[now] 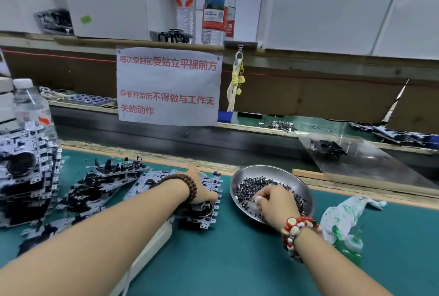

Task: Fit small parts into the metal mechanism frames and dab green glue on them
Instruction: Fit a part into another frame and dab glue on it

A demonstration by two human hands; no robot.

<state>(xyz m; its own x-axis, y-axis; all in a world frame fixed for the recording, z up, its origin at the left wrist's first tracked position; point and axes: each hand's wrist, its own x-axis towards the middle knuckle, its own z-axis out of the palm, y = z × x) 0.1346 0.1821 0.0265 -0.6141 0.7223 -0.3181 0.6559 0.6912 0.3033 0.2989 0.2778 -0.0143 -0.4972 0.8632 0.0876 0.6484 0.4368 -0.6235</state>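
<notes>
A metal mechanism frame point(209, 215) lies on the green mat in front of me, and my left hand point(202, 189) grips it from above with curled fingers. To its right a round steel dish point(237, 178) holds several small dark parts point(251, 184). Inside that dish my right hand point(273, 203) has its curled fingertips down among the parts; whether a part is pinched is hidden. A green glue bottle point(351, 246) lies on the mat at the right, partly wrapped in a glue-stained tissue point(342, 212).
Several more frames point(104, 184) are spread on the mat at the left, beside a tall stack of frames point(26, 172) and a water bottle point(31, 105). A white rounded object point(154, 241) lies under my left forearm. A paper notice point(168, 87) hangs from the shelf ahead.
</notes>
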